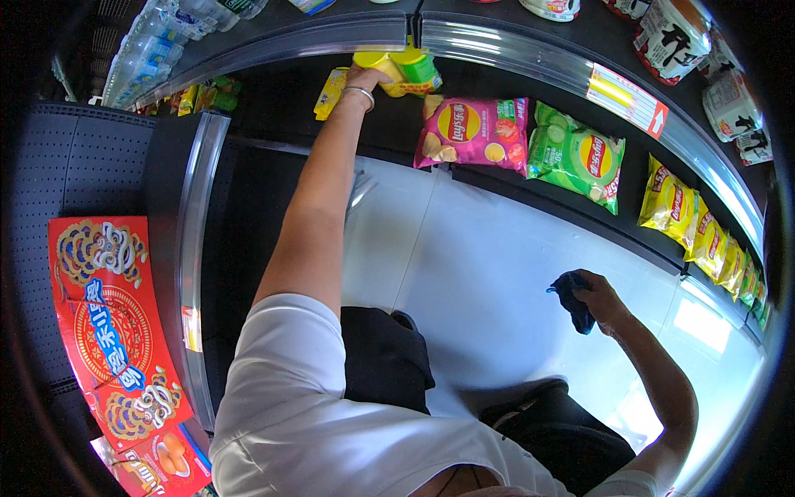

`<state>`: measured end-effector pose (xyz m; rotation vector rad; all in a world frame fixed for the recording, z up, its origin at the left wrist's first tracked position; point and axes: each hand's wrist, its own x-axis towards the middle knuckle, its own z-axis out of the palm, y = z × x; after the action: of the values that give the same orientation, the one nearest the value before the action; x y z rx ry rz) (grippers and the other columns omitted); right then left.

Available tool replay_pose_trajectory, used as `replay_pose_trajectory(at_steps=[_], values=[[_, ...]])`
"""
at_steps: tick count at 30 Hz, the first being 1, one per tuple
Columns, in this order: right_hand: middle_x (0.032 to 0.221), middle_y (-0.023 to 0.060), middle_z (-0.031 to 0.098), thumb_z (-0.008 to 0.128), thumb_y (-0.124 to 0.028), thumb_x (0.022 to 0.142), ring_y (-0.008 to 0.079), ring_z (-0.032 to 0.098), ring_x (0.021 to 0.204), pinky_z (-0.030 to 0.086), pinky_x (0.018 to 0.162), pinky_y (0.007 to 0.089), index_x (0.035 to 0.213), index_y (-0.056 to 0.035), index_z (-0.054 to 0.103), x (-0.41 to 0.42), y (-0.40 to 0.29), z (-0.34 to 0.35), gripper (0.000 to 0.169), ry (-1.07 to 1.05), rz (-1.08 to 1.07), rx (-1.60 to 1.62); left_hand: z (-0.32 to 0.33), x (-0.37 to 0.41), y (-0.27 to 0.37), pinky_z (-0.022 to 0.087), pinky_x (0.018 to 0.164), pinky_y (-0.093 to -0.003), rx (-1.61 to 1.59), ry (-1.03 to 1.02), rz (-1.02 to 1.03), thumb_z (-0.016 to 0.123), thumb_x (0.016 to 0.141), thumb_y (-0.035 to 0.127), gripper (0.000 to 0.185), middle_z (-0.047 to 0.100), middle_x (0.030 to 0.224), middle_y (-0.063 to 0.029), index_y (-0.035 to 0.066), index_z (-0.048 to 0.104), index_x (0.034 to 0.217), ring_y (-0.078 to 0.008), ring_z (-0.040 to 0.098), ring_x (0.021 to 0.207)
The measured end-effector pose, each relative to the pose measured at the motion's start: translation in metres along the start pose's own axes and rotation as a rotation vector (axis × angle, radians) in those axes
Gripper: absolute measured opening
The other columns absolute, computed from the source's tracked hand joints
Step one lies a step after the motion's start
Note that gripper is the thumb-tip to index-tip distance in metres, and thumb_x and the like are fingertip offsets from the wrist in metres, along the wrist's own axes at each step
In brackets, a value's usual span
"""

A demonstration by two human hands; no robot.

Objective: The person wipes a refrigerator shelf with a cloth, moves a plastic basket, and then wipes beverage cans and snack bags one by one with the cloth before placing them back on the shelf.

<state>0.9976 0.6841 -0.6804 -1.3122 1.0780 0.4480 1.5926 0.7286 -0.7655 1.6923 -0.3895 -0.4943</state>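
My left hand (365, 79) reaches into the lower shelf at the top of the view, its fingers against a yellow canister (374, 62). A green canister with a yellow lid (421, 67) stands close to its right. Left of the wrist is a flat yellow packet (329, 93), partly behind the hand. My right hand (599, 301) hangs over the floor at the right, gripping a bunched dark cloth (574, 301). Nearest the canisters on that shelf are a pink bag of Lay's chips (475, 132) and a green bag of Lay's chips (577, 152).
Yellow chip bags (674, 202) line the shelf at right. Above runs a clear shelf-edge strip (528, 46), with white-and-red tubs (674, 40) overhead. Bottled water packs (149, 59) sit upper left. A red gift box (115, 329) leans on the left shelving. Pale floor tiles (472, 248) lie below.
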Motion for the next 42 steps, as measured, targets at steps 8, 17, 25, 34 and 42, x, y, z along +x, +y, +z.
replay_pose_trajectory(at_steps=[8, 17, 25, 34, 42], values=[[0.101, 0.0145, 0.066, 0.049, 0.003, 0.092, 0.018, 0.065, 0.086, 0.059, 0.073, 0.0314, 0.127, -0.001, 0.056, 0.004, 0.0, -0.001, 0.036, 0.024, -0.042, 0.008, -0.056, -0.005, -0.007, 0.054, 0.083, -0.0354, 0.083, -0.032, -0.122, 0.069, 0.069, -0.008, 0.047, 0.068, 0.109, -0.0082, 0.005, 0.062, 0.114, -0.0241, 0.066, 0.098], [0.101, 0.0149, 0.066, 0.052, -0.001, 0.092, 0.02, 0.066, 0.088, 0.059, 0.077, 0.0331, 0.126, -0.0004, 0.056, 0.011, -0.001, 0.0, 0.034, -0.011, -0.092, -0.086, -0.069, -0.023, -0.043, 0.053, 0.083, -0.0376, 0.458, 0.25, 0.206, 0.067, 0.074, -0.001, 0.034, 0.069, 0.104, -0.0106, 0.003, 0.066, 0.107, -0.0229, 0.067, 0.097], [0.111, 0.0169, 0.064, 0.053, -0.002, 0.094, 0.0214, 0.065, 0.095, 0.057, 0.083, 0.0344, 0.131, 0.0008, 0.054, 0.0, -0.01, -0.001, 0.037, -0.051, -0.048, -0.062, 0.007, -0.148, -0.049, 0.053, 0.074, -0.0358, 0.245, -0.298, -0.542, 0.08, 0.077, 0.052, 0.055, 0.068, 0.107, -0.0081, 0.009, 0.063, 0.108, -0.021, 0.067, 0.09], [0.102, 0.0145, 0.066, 0.054, -0.007, 0.096, 0.0189, 0.067, 0.087, 0.059, 0.076, 0.0316, 0.124, 0.0008, 0.057, -0.02, -0.003, 0.001, 0.03, -0.034, -0.063, -0.025, 0.032, -0.151, -0.031, 0.053, 0.095, -0.0442, -0.288, -0.522, -0.681, 0.071, 0.089, 0.022, 0.05, 0.064, 0.124, -0.0128, 0.005, 0.053, 0.132, -0.0281, 0.065, 0.11], [0.097, 0.0123, 0.066, 0.055, -0.009, 0.093, 0.0206, 0.064, 0.083, 0.055, 0.075, 0.034, 0.115, -0.0011, 0.059, -0.011, -0.004, -0.005, 0.024, -0.056, -0.137, 0.294, 0.043, -0.197, 0.015, 0.049, 0.102, -0.0479, -0.547, -0.627, -0.575, 0.063, 0.09, 0.01, 0.05, 0.06, 0.129, -0.0178, 0.002, 0.047, 0.136, -0.033, 0.061, 0.117]])
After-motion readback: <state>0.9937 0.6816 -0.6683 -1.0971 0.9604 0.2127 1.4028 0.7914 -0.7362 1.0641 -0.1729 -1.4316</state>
